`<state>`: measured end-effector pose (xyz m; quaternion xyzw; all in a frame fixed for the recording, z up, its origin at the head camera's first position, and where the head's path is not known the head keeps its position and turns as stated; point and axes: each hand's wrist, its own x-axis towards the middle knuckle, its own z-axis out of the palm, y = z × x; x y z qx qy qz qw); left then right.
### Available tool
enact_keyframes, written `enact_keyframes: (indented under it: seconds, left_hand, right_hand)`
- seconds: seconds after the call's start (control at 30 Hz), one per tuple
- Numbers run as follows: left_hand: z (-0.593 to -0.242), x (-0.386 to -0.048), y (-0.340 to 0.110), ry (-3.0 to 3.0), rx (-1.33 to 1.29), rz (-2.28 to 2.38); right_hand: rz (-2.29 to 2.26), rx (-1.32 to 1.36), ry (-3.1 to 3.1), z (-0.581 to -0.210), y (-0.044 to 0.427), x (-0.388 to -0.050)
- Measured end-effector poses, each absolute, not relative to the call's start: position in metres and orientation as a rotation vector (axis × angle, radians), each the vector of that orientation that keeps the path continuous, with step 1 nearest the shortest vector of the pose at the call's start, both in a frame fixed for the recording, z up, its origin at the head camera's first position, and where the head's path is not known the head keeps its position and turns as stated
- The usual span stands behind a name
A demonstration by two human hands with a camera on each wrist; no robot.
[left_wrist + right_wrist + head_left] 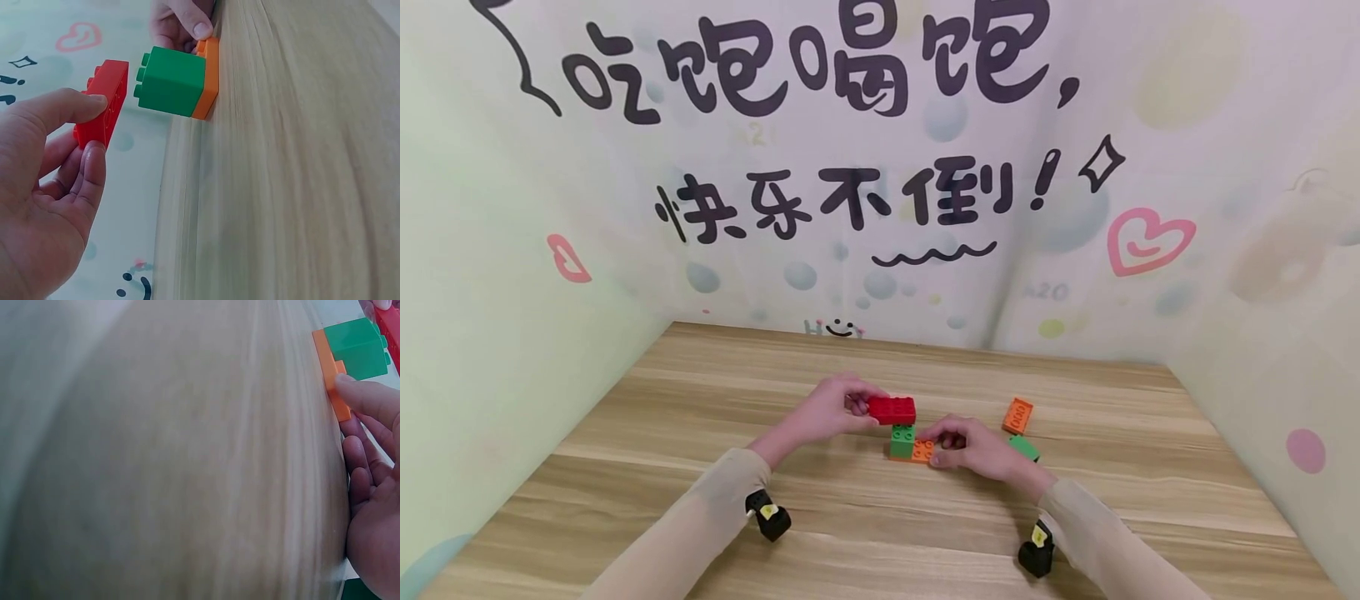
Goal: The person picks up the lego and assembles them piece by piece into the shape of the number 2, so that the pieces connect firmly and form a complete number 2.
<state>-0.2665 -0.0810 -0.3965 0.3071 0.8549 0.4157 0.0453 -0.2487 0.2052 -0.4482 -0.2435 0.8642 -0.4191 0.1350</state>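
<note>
A red toy brick (891,409) is pinched between the thumb and fingers of my left hand (835,407). In the left wrist view the red brick (107,103) hangs apart from a green brick (170,81), with a gap between them. That green brick (902,443) sits on one end of a flat orange brick (922,451) on the table. My right hand (976,447) pinches the orange brick's other end, its thumb on the near edge in the right wrist view, where the orange brick (330,375) lies against the wood.
Behind my right hand lie a loose orange brick (1018,415) and another green piece (1024,447), partly hidden by the hand. The wooden table (865,533) ends at a printed wall sheet (850,292). Black cameras (769,517) hang from both wrists.
</note>
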Motion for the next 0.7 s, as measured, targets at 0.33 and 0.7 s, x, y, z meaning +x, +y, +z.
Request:
enact_keyframes:
  seconds: [0.33, 0.7]
  left_hand:
    - [-0.4, -0.268, -0.072, 2.572, 0.941, 1.294]
    - [-0.405, -0.266, -0.067, 2.555, 0.988, 1.268]
  right_hand:
    - [-1.241, -0.728, 2.488, -0.45, 0.205, -0.25]
    - [-1.189, -0.679, 2.528, -0.452, 0.206, -0.251]
